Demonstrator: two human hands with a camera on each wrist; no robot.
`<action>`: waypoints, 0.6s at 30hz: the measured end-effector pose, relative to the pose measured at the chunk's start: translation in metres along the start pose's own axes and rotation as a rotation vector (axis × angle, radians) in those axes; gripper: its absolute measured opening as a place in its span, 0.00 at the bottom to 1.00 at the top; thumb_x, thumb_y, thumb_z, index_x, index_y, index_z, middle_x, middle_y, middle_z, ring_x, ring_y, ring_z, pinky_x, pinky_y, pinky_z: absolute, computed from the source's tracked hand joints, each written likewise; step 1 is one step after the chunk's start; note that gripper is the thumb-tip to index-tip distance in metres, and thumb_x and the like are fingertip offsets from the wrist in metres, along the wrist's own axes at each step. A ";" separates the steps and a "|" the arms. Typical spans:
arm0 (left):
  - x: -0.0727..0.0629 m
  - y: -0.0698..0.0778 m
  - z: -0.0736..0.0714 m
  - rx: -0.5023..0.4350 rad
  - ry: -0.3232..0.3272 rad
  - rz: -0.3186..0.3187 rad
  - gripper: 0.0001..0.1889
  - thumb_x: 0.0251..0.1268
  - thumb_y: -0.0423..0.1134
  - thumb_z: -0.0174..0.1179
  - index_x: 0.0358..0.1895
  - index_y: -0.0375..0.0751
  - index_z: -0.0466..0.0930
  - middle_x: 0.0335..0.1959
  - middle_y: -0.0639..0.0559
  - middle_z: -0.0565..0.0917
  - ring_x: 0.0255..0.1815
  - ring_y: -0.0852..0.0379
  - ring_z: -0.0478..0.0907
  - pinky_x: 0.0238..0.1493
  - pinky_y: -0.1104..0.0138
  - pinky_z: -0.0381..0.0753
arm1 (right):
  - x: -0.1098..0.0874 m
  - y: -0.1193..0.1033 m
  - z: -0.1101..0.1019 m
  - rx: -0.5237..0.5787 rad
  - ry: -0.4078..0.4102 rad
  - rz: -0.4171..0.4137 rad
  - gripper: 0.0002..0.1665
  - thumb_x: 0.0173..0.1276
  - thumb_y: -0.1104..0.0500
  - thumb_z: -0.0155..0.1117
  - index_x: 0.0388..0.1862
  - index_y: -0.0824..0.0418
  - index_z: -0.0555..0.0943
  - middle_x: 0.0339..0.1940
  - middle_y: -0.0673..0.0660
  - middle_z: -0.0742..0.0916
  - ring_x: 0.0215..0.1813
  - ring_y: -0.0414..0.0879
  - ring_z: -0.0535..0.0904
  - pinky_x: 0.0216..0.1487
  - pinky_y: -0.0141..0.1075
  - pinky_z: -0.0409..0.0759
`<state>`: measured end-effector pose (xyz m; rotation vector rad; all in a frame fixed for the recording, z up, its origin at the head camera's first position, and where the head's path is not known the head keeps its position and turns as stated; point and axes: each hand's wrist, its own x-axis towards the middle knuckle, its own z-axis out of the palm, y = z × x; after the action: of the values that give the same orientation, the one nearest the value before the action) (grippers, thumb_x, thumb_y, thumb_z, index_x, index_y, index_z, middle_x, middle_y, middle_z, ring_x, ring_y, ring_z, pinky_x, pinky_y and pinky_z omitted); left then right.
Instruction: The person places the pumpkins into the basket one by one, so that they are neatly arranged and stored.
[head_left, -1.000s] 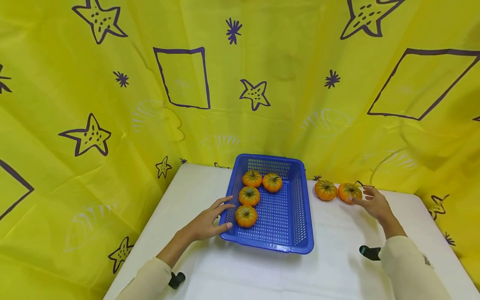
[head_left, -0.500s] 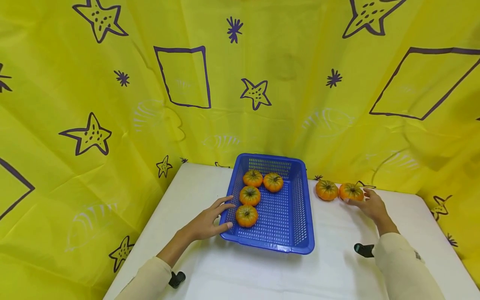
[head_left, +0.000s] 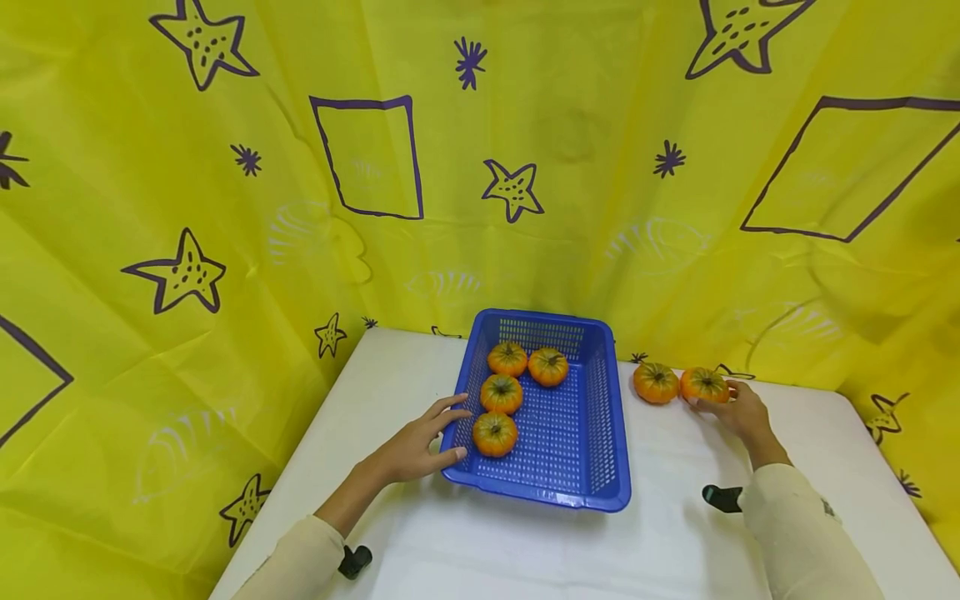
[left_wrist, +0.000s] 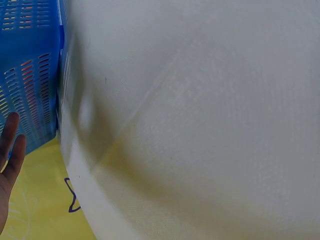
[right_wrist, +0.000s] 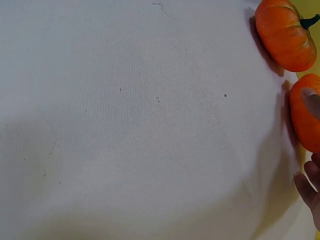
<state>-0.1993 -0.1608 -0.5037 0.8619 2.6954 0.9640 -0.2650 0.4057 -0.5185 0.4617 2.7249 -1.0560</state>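
A blue plastic basket [head_left: 551, 497] with slotted walls stands on the table, several small orange pumpkins in it along its left and far sides. The nearest of these is one pumpkin [head_left: 495, 434]. My left hand [head_left: 414, 447] rests its spread fingers against the basket's left rim; the left wrist view catches only some fingers [left_wrist: 17, 155] by the slotted wall. To the right, my right hand [head_left: 745, 412] holds a pumpkin [head_left: 703, 384] at its side, thumb in front and fingers behind. Touching or almost touching that one is another pumpkin [head_left: 656, 383] on its left.
The white table [head_left: 480, 550] backs onto a yellow curtain [head_left: 570, 250] printed with stars, which also closes in the left and right sides. Dark wrist-worn pieces [head_left: 722, 498] stick out beside both sleeves.
My right hand has moved slightly left and closed in on the right-hand pumpkin, its thumb now against it. The left hand and the basket stay in place.
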 end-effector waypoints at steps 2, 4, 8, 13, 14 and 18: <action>0.000 0.001 0.000 0.004 -0.003 -0.007 0.31 0.70 0.60 0.56 0.73 0.53 0.68 0.82 0.61 0.53 0.76 0.42 0.65 0.63 0.46 0.79 | 0.000 -0.001 0.000 -0.009 0.002 -0.009 0.56 0.70 0.46 0.64 0.76 0.80 0.47 0.71 0.85 0.59 0.71 0.79 0.56 0.73 0.67 0.59; 0.000 0.001 0.000 0.008 -0.004 -0.008 0.31 0.70 0.60 0.56 0.73 0.54 0.68 0.82 0.61 0.53 0.76 0.42 0.65 0.63 0.46 0.79 | -0.001 -0.002 -0.001 -0.015 0.001 -0.013 0.57 0.70 0.46 0.65 0.76 0.79 0.45 0.71 0.85 0.59 0.72 0.79 0.55 0.73 0.67 0.58; 0.000 0.001 0.000 0.010 -0.005 -0.004 0.31 0.70 0.60 0.56 0.73 0.53 0.68 0.82 0.61 0.53 0.76 0.42 0.65 0.63 0.46 0.79 | -0.002 -0.001 -0.001 -0.019 0.002 -0.012 0.57 0.69 0.46 0.66 0.76 0.79 0.46 0.71 0.85 0.60 0.72 0.79 0.55 0.73 0.67 0.58; 0.000 0.001 0.000 0.003 -0.005 -0.005 0.31 0.70 0.60 0.56 0.72 0.53 0.69 0.82 0.61 0.53 0.76 0.42 0.66 0.62 0.46 0.79 | -0.004 0.001 -0.002 -0.007 0.011 -0.018 0.56 0.69 0.45 0.66 0.75 0.80 0.49 0.71 0.84 0.61 0.71 0.78 0.57 0.73 0.66 0.59; 0.000 0.001 -0.001 0.002 -0.004 -0.006 0.31 0.70 0.60 0.56 0.72 0.53 0.69 0.82 0.62 0.53 0.76 0.42 0.66 0.62 0.46 0.79 | -0.004 0.002 -0.002 -0.006 0.013 -0.022 0.55 0.69 0.45 0.66 0.75 0.80 0.50 0.71 0.84 0.61 0.71 0.78 0.57 0.73 0.66 0.59; 0.000 0.000 0.000 0.003 -0.004 -0.009 0.32 0.70 0.61 0.56 0.72 0.54 0.69 0.82 0.62 0.53 0.76 0.42 0.66 0.62 0.46 0.79 | -0.005 0.006 -0.003 0.001 0.014 -0.045 0.54 0.70 0.46 0.65 0.74 0.81 0.51 0.71 0.85 0.62 0.71 0.79 0.58 0.72 0.66 0.60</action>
<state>-0.1993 -0.1606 -0.5032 0.8501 2.6962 0.9553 -0.2581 0.4108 -0.5181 0.4106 2.7595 -1.0688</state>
